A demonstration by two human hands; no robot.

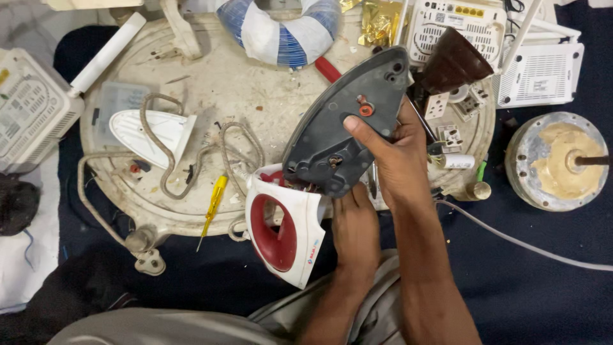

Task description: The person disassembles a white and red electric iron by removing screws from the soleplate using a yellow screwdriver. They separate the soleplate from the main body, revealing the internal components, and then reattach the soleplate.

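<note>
Both hands work at an opened clothes iron over a round, grimy white worktop [255, 96]: the right hand [389, 150] grips the dark grey soleplate [338, 121], thumb pressed on its upturned face just below a small red fitting [366, 110] and the fingers wrapped behind its right edge, holding it tilted up on its side, nose toward the upper right. The left hand [354, 227] comes up from below with its fingers closed against the lower rim of the soleplate, where the plate meets the iron's white-and-red body [284, 230]; whether it pinches anything there cannot be told. That body hangs at the near edge of the worktop, handle opening facing up, touching the plate at its top end. On the worktop's left half lies a white pointed cover [150, 134], with a pale cloth-covered cord [191, 163] looping over it and running off to a plug [150, 260] at the lower edge. A blue-and-white striped ring [281, 32] sits at the far edge. Near the iron body, on its left, lies a yellow-handled screwdriver [214, 201].
</note>
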